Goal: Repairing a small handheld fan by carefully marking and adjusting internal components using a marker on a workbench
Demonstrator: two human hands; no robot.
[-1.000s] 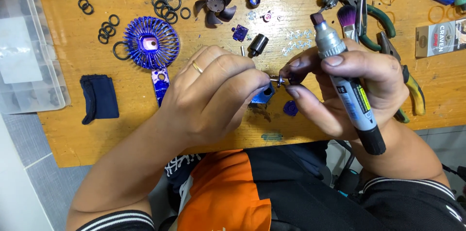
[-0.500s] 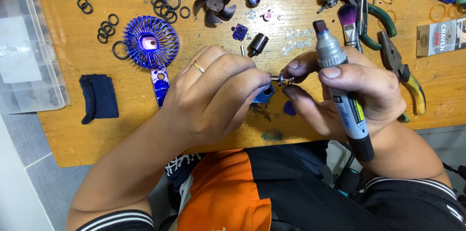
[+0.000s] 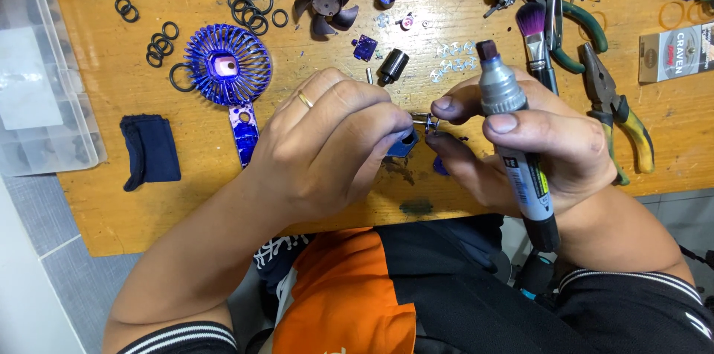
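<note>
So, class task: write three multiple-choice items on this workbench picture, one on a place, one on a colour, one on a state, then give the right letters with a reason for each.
1. Where does the black fan blade lie?
A. On the wooden table
B. In the clear plastic box
C. On the dark cloth

2. What colour is the round fan grille?
A. Red
B. Blue
C. White

3. What is the right hand doing with the grey pen-shaped tool?
A. Gripping it
B. Leaving it on the table
C. Passing it to the left hand

Answers: A, it rests on bare wood; B, the grille is blue; A, the fingers wrap round it.
</note>
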